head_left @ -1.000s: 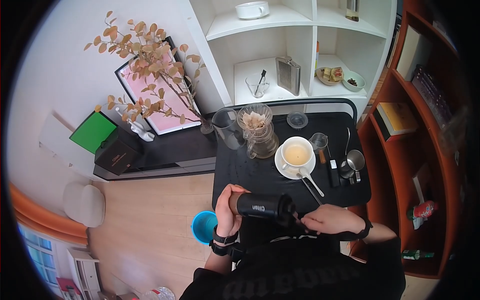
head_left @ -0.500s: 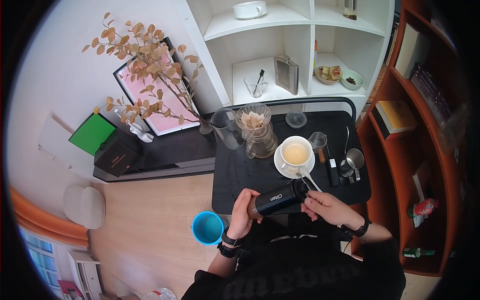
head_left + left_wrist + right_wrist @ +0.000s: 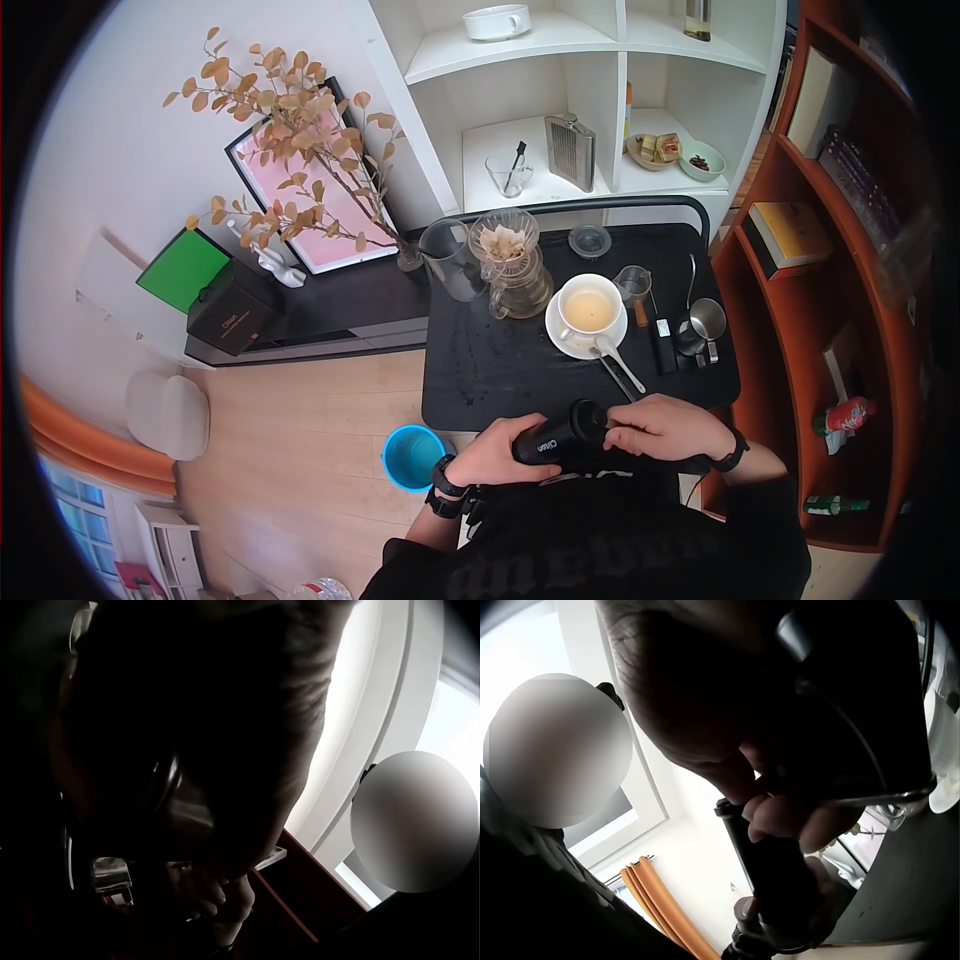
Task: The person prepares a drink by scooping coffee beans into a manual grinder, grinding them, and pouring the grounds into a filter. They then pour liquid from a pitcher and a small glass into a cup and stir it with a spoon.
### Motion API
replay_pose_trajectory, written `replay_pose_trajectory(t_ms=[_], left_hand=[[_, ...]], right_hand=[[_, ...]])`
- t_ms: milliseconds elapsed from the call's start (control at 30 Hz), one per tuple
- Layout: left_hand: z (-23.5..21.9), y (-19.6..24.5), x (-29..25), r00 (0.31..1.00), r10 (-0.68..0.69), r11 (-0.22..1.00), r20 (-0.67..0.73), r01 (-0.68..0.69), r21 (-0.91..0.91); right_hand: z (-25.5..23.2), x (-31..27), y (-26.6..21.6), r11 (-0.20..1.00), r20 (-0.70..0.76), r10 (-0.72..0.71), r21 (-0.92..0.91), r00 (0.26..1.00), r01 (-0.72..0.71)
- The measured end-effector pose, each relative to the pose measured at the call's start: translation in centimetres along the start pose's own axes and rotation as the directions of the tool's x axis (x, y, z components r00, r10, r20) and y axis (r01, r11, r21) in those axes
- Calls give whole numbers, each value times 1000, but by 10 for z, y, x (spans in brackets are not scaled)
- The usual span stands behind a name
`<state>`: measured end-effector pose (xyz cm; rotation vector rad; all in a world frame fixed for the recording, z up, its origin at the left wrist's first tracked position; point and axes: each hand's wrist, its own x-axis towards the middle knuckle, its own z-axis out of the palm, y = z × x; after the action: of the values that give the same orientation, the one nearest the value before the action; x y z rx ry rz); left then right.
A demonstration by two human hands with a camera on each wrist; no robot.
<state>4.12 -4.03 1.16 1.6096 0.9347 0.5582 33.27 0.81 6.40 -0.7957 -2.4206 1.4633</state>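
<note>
A black hand coffee grinder (image 3: 562, 440) with white lettering is held in front of the chest, just past the tray table's near edge. My left hand (image 3: 496, 455) wraps round its lower body, hiding the brownish base. At the grinder's top end my right hand (image 3: 668, 428) has its fingers curled, pinching the crank; the fingers cover most of that handle. In the right wrist view the grinder (image 3: 769, 877) slants below the right fingers (image 3: 769, 814). The left wrist view is very dark, with the right hand (image 3: 217, 896) low in it.
On the black tray table (image 3: 480, 370) stand a white cup (image 3: 590, 308) of pale liquid with a spoon on its saucer, a glass dripper (image 3: 505, 240) with a paper filter, a glass vessel (image 3: 450, 260) and a metal pitcher (image 3: 706, 322). A blue bucket (image 3: 413, 458) is on the floor.
The grinder was tilted lengthwise toward the table with its brown base showing; it now stands more upright, nearer the body. The left hand has slid up round it, and the right hand stays at its top.
</note>
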Motion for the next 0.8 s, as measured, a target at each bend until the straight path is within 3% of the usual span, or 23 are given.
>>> replay_pose_trajectory(t_ms=[33,133,333,533,633,800], left_hand=[[1,-1,-1,999,13,1000,-30,-13,3],[-2,7,-5,998,11,1000,-70,-13,-22],[-8,8,-9,999,-14,999,-45,12,-42],[-15,19,-9,998,64,998,-22,-64,26],[-18,19,-7,1000,28,1000,7,-28,9],[-16,18,-7,997,83,996,-9,-82,33]], right_hand=[[-2,-1,-3,999,21,31,-7,999,-31],[-3,-5,-7,984,-111,15,-174,994,-34],[12,-7,-1,999,-211,26,-39,977,-35],[15,-12,-4,998,-261,35,50,965,-23],[19,-11,3,994,-278,51,105,959,-23],[21,-13,-1,985,-266,100,165,959,-57]])
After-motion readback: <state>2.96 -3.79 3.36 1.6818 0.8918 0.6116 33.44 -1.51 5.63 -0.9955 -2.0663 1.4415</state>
